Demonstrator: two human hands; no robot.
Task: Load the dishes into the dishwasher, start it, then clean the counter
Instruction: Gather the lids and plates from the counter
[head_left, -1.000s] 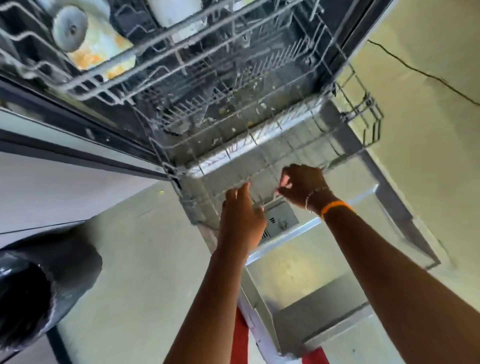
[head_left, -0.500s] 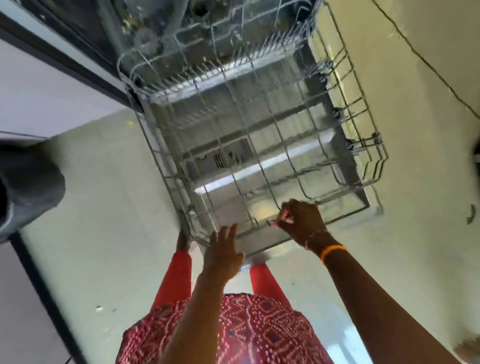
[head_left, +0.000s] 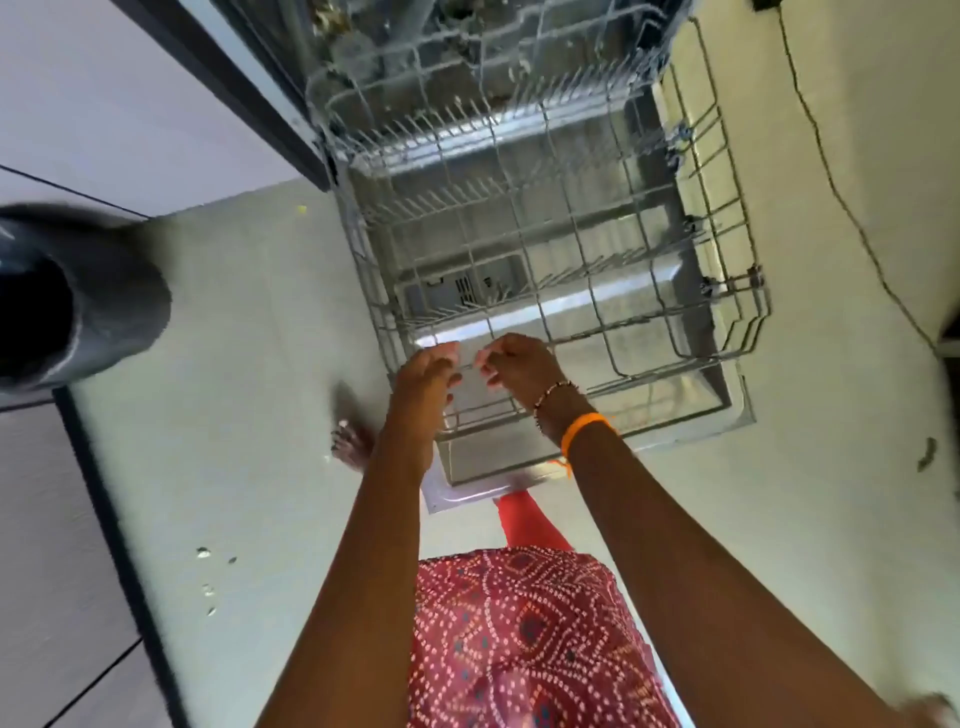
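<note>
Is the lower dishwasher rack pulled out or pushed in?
Pulled out: the lower rack sits over the open door, both hands at its front rim.

Pale grey-green floor (head_left: 234, 441) takes up most of the shot, a bit scuffed. Over on the left there's a dark grey bin (head_left: 78, 306) — round, its black opening facing the camera, blurry at the edges. White cabinet fronts (head_left: 47, 545) run down the left side with a black strip along their base. A few small white crumbs (head_left: 205, 571) sit on the floor near that strip, and one tiny yellow speck (head_left: 301, 209) lies further off. On the right, a thin black cable (head_left: 841, 197) snakes across the floor — and there's a small dark scrap (head_left: 927, 453) close to the right edge.
</note>
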